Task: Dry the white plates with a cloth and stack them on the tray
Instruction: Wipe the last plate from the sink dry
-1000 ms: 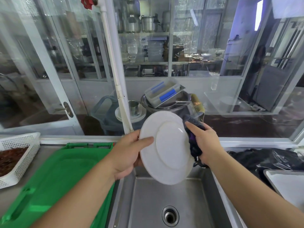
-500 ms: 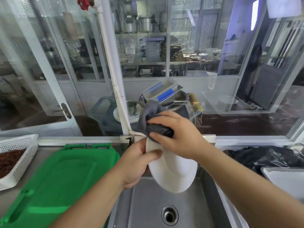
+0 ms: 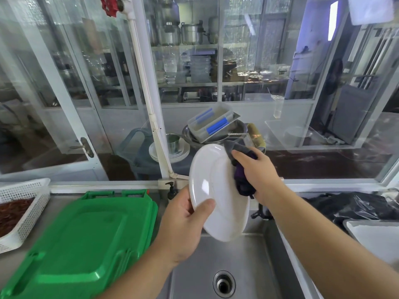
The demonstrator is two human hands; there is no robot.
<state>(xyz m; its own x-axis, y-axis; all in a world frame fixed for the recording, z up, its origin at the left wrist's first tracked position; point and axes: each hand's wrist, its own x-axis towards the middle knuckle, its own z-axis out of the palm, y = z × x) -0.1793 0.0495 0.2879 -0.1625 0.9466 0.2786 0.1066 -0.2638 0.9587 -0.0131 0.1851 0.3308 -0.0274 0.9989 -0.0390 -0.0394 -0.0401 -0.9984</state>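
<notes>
White plate [image 3: 218,193] is held tilted on edge above the steel sink [image 3: 248,266], over the basin's back half, with the drain [image 3: 224,284] lying below and nearer the front. Its lower left rim is gripped by the left hand [image 3: 183,223], the thumb laid across the near face and the fingers hidden behind. A dark grey and purple cloth [image 3: 241,169] is bunched in the right hand [image 3: 254,171] and pressed against the plate's upper right rim, the fingers being curled round the cloth. A green tray [image 3: 82,244] is set on the counter just beside the sink's left edge. A white perforated basket [image 3: 23,208] with reddish-brown contents is placed at the counter's far left edge. A black plastic bag [image 3: 354,206] is seen on the counter right of the sink.
</notes>
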